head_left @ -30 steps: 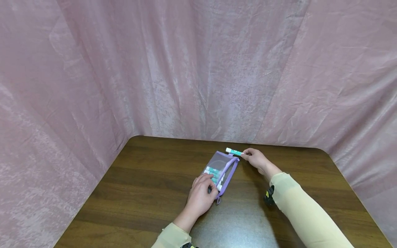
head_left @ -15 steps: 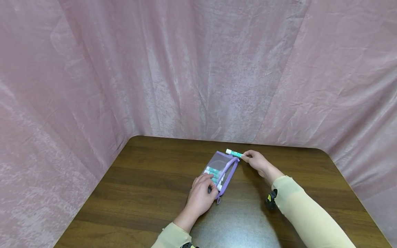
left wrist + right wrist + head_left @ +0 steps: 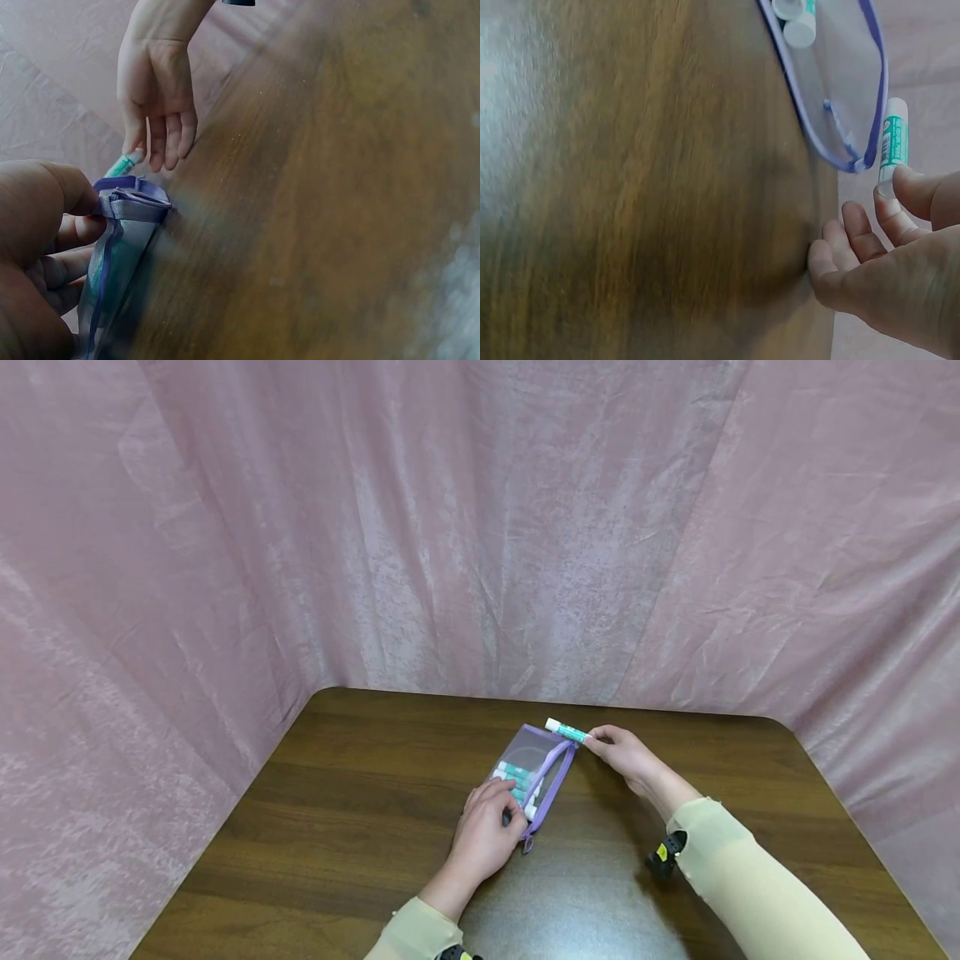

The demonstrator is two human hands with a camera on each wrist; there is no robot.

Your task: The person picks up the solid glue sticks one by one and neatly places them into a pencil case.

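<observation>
A mesh zipper pouch point(image 3: 530, 747) with purple trim lies on the table, its zipper side gaping. Several white-and-teal glue sticks point(image 3: 516, 772) show through the mesh. My left hand point(image 3: 487, 835) pinches the pouch's near edge between thumb and index finger; the left wrist view shows this pinch point(image 3: 94, 210) close up. Beyond the pouch's far corner, my right hand point(image 3: 626, 754) holds one glue stick point(image 3: 895, 142) by its end, between thumb and index finger. That stick's white cap points left, and it sits beside the opening, outside the pouch. The right hand's other fingers are loosely bent.
The brown wooden table point(image 3: 360, 810) spreads around the pouch. Pink curtains point(image 3: 480, 527) hang behind its far edge and along the sides. A small ring pull point(image 3: 528, 844) hangs at the pouch's near end.
My right hand, with the glue stick, has shifted slightly down towards the pouch's far corner, and its wrist has moved a little right and nearer. The left hand and pouch stay nearly still.
</observation>
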